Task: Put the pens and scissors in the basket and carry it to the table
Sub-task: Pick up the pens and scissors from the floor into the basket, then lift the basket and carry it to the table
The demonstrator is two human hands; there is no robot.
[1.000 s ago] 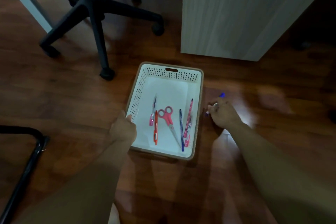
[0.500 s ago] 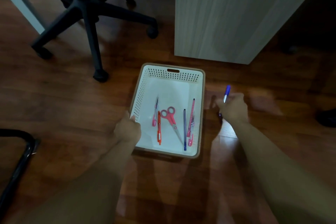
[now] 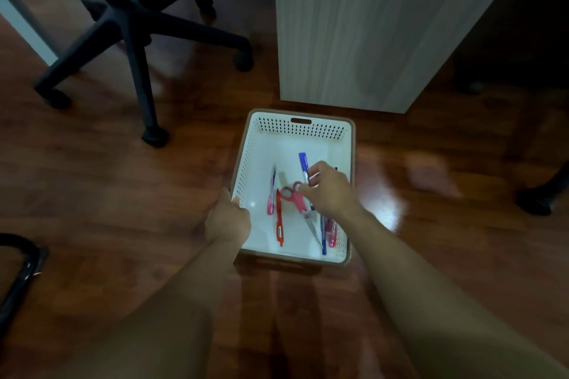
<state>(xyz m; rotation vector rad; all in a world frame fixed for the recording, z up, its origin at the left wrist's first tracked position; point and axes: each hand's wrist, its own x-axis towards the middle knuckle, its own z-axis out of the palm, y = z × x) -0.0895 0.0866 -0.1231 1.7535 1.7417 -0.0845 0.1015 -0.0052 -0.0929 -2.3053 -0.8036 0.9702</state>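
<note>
A white perforated basket (image 3: 303,132) with a brown rim sits on the wooden floor. Inside lie pink-handled scissors (image 3: 297,198), an orange pen (image 3: 279,221), a pink pen (image 3: 271,194), a blue pen (image 3: 323,235) and another pink pen (image 3: 331,232) by the right wall. My left hand (image 3: 228,220) grips the basket's left rim. Over the basket's inside, my right hand (image 3: 331,191) pinches a blue-capped pen (image 3: 303,164), cap pointing away from me.
A black office chair base (image 3: 132,40) with castors stands at the far left. A pale wood-grain panel (image 3: 369,24) rises just behind the basket. A black curved frame (image 3: 21,268) is at the left edge, a dark object (image 3: 542,197) at the right edge.
My right hand lifted the blue-capped pen from the floor right of the basket and brought it left, over the basket. My left hand stayed on the rim.
</note>
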